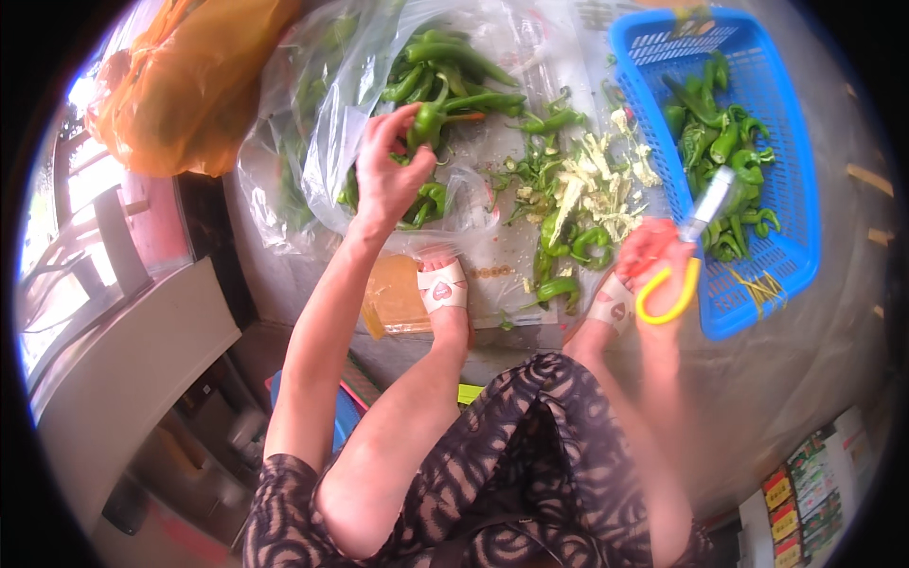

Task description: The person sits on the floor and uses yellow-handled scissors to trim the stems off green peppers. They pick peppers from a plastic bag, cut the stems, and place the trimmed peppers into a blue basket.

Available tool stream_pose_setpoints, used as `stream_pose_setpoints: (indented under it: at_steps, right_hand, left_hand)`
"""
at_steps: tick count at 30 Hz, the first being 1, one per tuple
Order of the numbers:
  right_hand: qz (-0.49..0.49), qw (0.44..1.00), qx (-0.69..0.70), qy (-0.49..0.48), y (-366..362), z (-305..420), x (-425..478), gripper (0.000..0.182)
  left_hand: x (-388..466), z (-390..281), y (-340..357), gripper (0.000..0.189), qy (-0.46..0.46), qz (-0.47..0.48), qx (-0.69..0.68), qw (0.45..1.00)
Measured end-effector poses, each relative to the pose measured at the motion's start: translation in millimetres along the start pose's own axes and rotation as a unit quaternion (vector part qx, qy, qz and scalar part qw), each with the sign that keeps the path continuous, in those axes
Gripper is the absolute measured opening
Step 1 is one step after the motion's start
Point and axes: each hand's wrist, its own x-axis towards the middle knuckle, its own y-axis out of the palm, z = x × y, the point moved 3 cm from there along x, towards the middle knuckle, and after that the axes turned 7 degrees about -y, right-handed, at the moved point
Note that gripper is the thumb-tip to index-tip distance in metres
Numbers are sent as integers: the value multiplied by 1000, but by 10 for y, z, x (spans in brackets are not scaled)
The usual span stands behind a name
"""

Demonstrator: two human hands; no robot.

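Note:
My left hand [389, 165] pinches a green pepper [427, 122] between thumb and fingers, at the mouth of a clear plastic bag [334, 142] with many green peppers in and around it. Scissors with yellow handles [667, 292] are in my right hand [652, 266]; their blades [712, 202] point up and right, over the basket's near side, slightly blurred. Between the hands lies a pile of pale seed cores [586, 181] with green stems and several peppers. A blue plastic basket [809, 177] at the right holds many green peppers [728, 142].
An orange plastic bag [192, 85] stands at the upper left. My sandalled feet [446, 291] rest at the near edge of the plastic sheet, one beside a flat tan packet [398, 295]. Printed packaging [795, 504] lies at the lower right. Yellow ties [763, 291] hang on the basket.

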Motion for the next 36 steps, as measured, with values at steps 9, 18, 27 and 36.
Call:
stream_pose_setpoints:
  at_steps: [9, 18, 27, 36]
  right_hand:
    - [175, 848, -493, 90, 445, -388, -3, 60]
    - [231, 745, -620, 77, 511, -328, -68, 71]
    - [234, 741, -629, 35, 515, -336, -117, 56]
    - [185, 839, -366, 359, 428, -596, -173, 51]
  left_hand:
    - [-463, -269, 572, 34, -356, 182, -502, 767]
    - [-922, -106, 764, 30, -387, 245, -343, 820]
    - [-897, -128, 684, 37, -381, 316, -341, 799]
    - [-819, -163, 639, 38, -321, 331, -303, 834]
